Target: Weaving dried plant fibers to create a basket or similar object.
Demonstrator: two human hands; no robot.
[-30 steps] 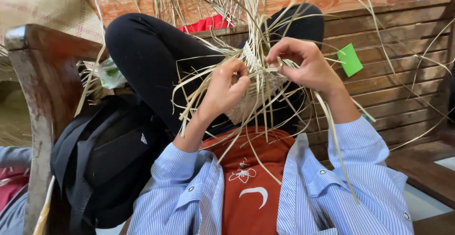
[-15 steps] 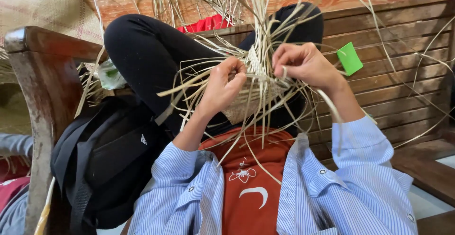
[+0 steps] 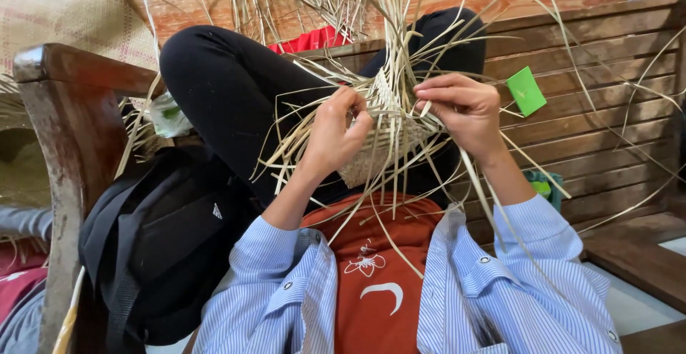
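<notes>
I am sitting on a slatted wooden bench with my legs drawn up, and I am holding a half-woven piece of pale straw above my lap, between my knees and my chest. My left hand is closing around the left side of the woven piece, fingers curled over its edge and thumb pressing against the plaited face. My right hand is gripping the right side, with the fingertips pinching a few of the loose strips that are fanning upward and outward from the weave. Both hands are clamped on the work, close to each other with only the weave between them. More long strips are trailing down over my red shirt and blue striped sleeves. A black backpack is lying just beside my left hip against the bench's armrest. A small green card is resting on the bench slats beyond my right hand, apart from the weaving.
</notes>
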